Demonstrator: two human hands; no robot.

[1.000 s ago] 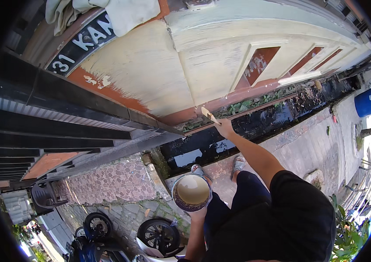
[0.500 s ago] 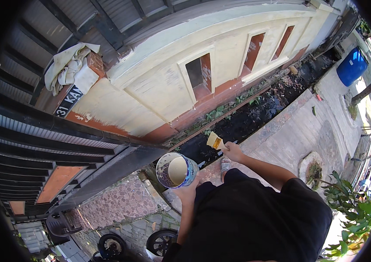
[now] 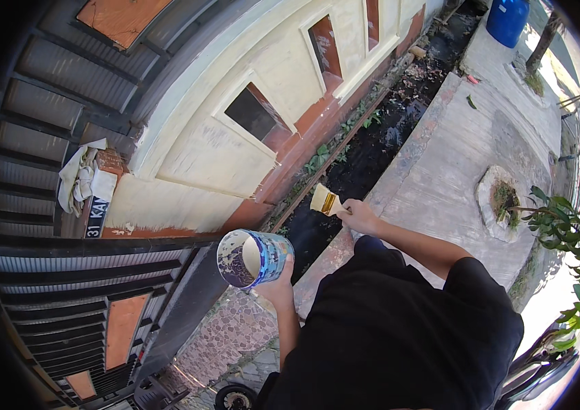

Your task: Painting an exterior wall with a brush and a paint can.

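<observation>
A wide paintbrush with cream-coated bristles is gripped by its handle in my right hand, over the edge of a dark drain. My left hand holds a paint bucket by its side; its mouth is tilted toward the left, and cream paint shows inside along with a paint-smeared inner wall. Beyond the brush stands a low cream wall with recessed openings and a reddish-brown base. Patchy, streaked cream paint covers its lower left part. The brush is apart from both bucket and wall.
A drain ditch with dark water runs between the wall and the concrete path. A dark metal gate is at left. Cloths lie on the wall's pillar. A blue barrel stands far right, near a tree trunk and a round planter.
My view has turned, so the wall and gate sit differently in it. The bucket tips more to the left, and the brush is still held out in my right hand.
</observation>
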